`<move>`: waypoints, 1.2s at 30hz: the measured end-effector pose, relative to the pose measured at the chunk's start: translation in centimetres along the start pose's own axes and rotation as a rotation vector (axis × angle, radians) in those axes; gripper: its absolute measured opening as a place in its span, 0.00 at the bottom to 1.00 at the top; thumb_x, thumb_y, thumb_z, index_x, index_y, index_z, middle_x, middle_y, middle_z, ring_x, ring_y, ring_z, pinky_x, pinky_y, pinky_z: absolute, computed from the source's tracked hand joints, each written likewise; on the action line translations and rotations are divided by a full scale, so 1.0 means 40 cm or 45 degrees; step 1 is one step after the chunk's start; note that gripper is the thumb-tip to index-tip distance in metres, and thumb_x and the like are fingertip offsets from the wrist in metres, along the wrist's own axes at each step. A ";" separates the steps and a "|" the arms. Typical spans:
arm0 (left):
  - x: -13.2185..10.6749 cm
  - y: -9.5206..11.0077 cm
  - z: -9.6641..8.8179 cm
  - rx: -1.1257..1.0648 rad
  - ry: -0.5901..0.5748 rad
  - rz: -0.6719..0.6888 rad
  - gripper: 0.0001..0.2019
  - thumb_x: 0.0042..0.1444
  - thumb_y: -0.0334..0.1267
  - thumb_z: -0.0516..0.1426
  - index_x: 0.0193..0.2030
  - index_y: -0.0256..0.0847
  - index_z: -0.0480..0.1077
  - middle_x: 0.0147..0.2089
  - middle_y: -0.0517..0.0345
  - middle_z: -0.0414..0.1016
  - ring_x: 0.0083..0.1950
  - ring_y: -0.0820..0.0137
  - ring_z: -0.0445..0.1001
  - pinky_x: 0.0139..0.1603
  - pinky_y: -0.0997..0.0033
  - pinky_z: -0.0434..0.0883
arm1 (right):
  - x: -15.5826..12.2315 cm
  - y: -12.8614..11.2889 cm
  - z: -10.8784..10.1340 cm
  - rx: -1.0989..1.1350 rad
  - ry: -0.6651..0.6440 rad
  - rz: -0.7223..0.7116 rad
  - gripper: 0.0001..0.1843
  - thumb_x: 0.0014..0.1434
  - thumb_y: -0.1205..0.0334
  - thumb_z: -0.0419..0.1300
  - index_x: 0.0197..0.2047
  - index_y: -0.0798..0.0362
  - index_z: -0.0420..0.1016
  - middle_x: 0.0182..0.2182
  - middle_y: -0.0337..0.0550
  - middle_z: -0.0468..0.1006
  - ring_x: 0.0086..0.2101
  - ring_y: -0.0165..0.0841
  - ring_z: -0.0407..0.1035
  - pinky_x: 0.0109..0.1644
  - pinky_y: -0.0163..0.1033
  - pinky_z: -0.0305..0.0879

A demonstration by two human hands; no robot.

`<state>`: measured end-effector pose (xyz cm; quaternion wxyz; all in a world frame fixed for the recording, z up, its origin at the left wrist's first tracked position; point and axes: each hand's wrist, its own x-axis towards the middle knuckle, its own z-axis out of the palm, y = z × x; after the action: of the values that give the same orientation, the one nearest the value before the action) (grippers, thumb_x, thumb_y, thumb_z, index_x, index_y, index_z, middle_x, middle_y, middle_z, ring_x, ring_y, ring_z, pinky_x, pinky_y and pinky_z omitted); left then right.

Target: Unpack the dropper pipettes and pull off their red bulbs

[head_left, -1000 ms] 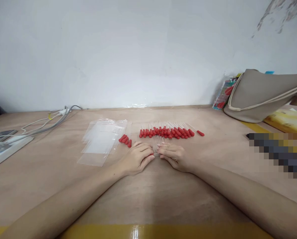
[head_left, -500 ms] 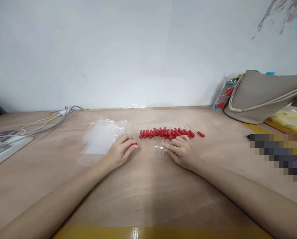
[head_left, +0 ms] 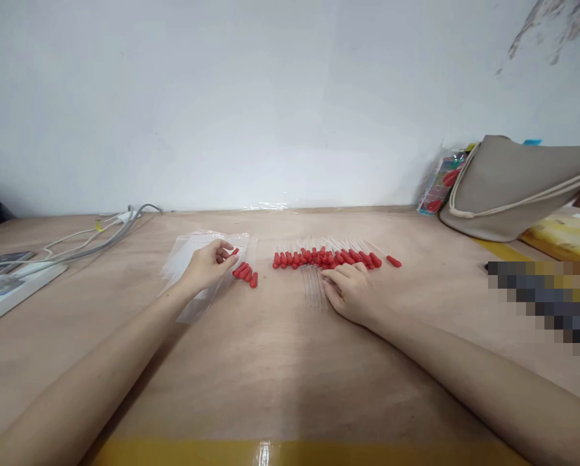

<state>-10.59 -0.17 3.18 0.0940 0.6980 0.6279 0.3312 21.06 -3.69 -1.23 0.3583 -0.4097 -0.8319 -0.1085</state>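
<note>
At the edge of the clear plastic bags (head_left: 191,312), my left hand (head_left: 207,264) has its thumb and fingers closed on a red rubber bulb (head_left: 235,252). Several loose red rubber bulbs (head_left: 245,272) lie beneath and beside its fingertips. My right hand (head_left: 351,291) rests on the table with curled fingers, beside thin glass tubes (head_left: 312,288) lying side by side. Whatever its fingertips pinch, if anything, is hidden. Just beyond it is a row of glass droppers with red bulbs (head_left: 314,258), their clear stems pointing toward the wall. One dropper (head_left: 393,261) lies apart at the right end.
On the left are a white power strip (head_left: 28,291), grey and white cables (head_left: 110,241) and a phone (head_left: 8,261). A grey bag (head_left: 508,188) and a plastic package (head_left: 440,183) lean against the wall at right. Yellow tape (head_left: 197,451) runs along the front edge.
My left hand has moved left and away from me, over the bags. Several red bulbs now show beside it. My right hand's fingers have drawn back slightly; a shiny crosswise piece over the tubes no longer shows.
</note>
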 end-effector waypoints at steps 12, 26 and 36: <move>-0.033 0.067 0.022 0.339 0.107 0.400 0.11 0.54 0.43 0.51 0.34 0.39 0.70 0.35 0.54 0.72 0.40 0.63 0.68 0.42 0.65 0.65 | 0.000 -0.007 -0.011 0.078 -0.227 -0.077 0.34 0.52 0.37 0.53 0.49 0.57 0.70 0.37 0.48 0.73 0.38 0.37 0.67 0.41 0.42 0.54; 0.005 0.178 0.136 0.536 -0.112 0.654 0.14 0.53 0.47 0.56 0.42 0.41 0.68 0.40 0.52 0.71 0.44 0.60 0.68 0.46 0.60 0.63 | 0.000 0.000 -0.011 0.154 -0.216 -0.001 0.33 0.53 0.37 0.52 0.51 0.56 0.69 0.35 0.48 0.73 0.36 0.36 0.67 0.40 0.42 0.56; 0.014 0.167 0.140 0.316 0.054 0.683 0.08 0.58 0.37 0.51 0.36 0.39 0.70 0.35 0.53 0.69 0.37 0.66 0.69 0.39 0.66 0.65 | 0.002 -0.004 -0.016 0.248 -0.097 0.157 0.16 0.62 0.53 0.49 0.36 0.53 0.74 0.25 0.41 0.73 0.29 0.31 0.66 0.37 0.39 0.54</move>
<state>-1.90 0.67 2.75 -0.0961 0.8381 0.4587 0.2794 21.22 -4.04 -0.69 0.3705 -0.4271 -0.8247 0.0106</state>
